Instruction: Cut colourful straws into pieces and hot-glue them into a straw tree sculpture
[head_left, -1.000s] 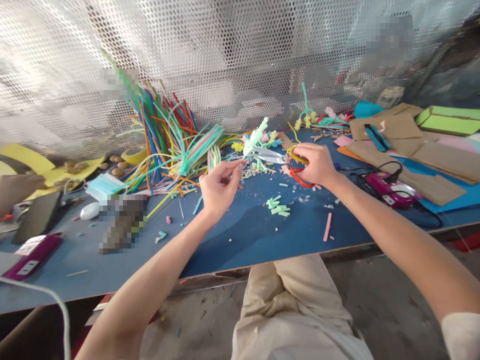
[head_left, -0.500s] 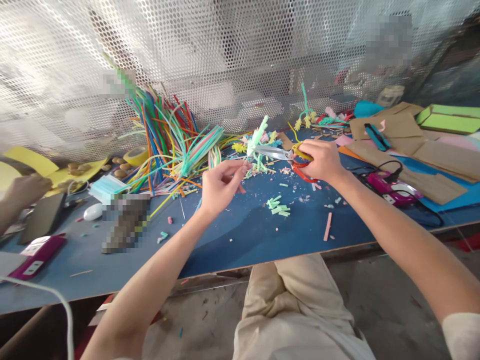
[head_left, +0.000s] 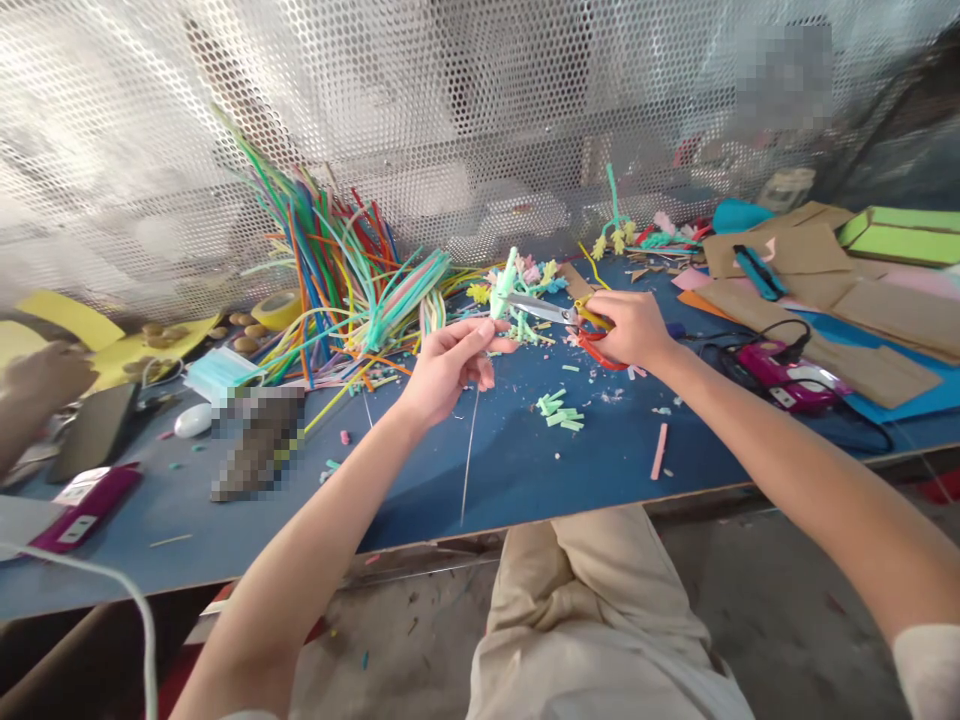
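My right hand [head_left: 636,328] is wrapped round the yellow and red handles of the scissors [head_left: 551,311], whose blades point left. At the blade tips is a light green fuzzy piece [head_left: 504,288], upright just above the fingertips of my left hand [head_left: 461,362]. The left thumb and forefinger pinch at the base of this piece, with a thin pale strand [head_left: 470,455] hanging below the hand. Short cut green pieces [head_left: 560,411] lie on the blue table [head_left: 420,500]. Behind the scissors sits a heap of pink, yellow and blue fuzzy pieces [head_left: 536,273].
Bundled coloured pipe cleaners [head_left: 330,260] lean on the perforated metal screen [head_left: 420,110]. At the left are another person's hand [head_left: 45,385], a face mask [head_left: 223,374] and a purple power strip [head_left: 86,510]. Brown card [head_left: 885,310] and a pink power strip [head_left: 791,375] lie at the right.
The green piece has dropped slightly and stands more upright. My left hand has turned, with its fingers spread more, and the pale strand now shows below it. The scissors have shifted slightly left.
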